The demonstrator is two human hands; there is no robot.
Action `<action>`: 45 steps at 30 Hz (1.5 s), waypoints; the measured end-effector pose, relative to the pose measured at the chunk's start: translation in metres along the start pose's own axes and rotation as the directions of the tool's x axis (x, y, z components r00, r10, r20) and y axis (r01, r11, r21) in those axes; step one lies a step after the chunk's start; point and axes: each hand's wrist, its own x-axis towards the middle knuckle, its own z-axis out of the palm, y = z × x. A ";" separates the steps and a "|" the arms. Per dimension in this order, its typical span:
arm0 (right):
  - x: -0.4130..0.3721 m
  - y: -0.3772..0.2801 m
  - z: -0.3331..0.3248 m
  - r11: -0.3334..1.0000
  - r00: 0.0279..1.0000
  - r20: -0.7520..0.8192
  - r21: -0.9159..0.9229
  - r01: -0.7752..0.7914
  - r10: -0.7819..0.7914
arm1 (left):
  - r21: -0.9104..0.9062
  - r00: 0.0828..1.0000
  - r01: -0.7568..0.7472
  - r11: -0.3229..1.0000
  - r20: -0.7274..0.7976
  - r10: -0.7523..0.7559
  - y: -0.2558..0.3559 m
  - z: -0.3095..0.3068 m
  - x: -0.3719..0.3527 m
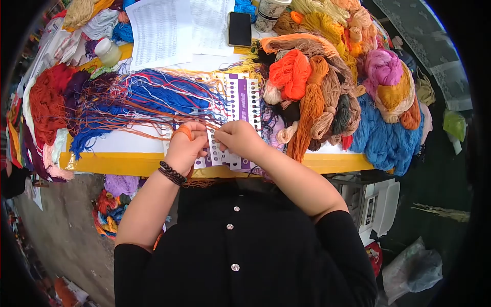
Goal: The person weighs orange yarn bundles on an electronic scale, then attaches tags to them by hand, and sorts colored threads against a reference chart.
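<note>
My left hand [186, 146], with a dark beaded bracelet at the wrist, has its fingers curled around orange thread [182, 132] at the table's front edge. Close beside it, the fingertips of my right hand [239, 138] are pinched over a white card with punched holes [211, 148]; what lies between them is too small to make out. Several such cards overlap here, and one has a purple printed strip [243, 97]. Blue, red, white and rust-coloured threads [163, 94] run leftward from the cards' holes across the table.
Skeins pile up at the right, including red-orange [290, 74] and blue [383, 135] ones, with dark red yarn [47, 105] at the left. Printed sheets [161, 33], a phone [240, 29], a jar [107, 52] and a cup [271, 14] stand or lie toward the back.
</note>
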 end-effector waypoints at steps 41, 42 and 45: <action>-0.048 -0.055 0.032 0.788 0.767 -0.197 -0.053 0.614 -0.611 | -0.405 0.923 -0.093 0.910 0.307 0.231 0.024 -0.057 -0.075; -0.051 -0.064 0.032 0.791 0.779 -0.152 -0.031 0.611 -0.608 | -0.415 0.935 -0.052 0.908 0.299 0.190 0.026 -0.044 -0.083; -0.049 -0.067 0.039 0.780 0.780 -0.079 0.040 0.624 -0.621 | -0.221 0.929 -0.195 0.956 0.270 0.252 0.025 -0.028 -0.083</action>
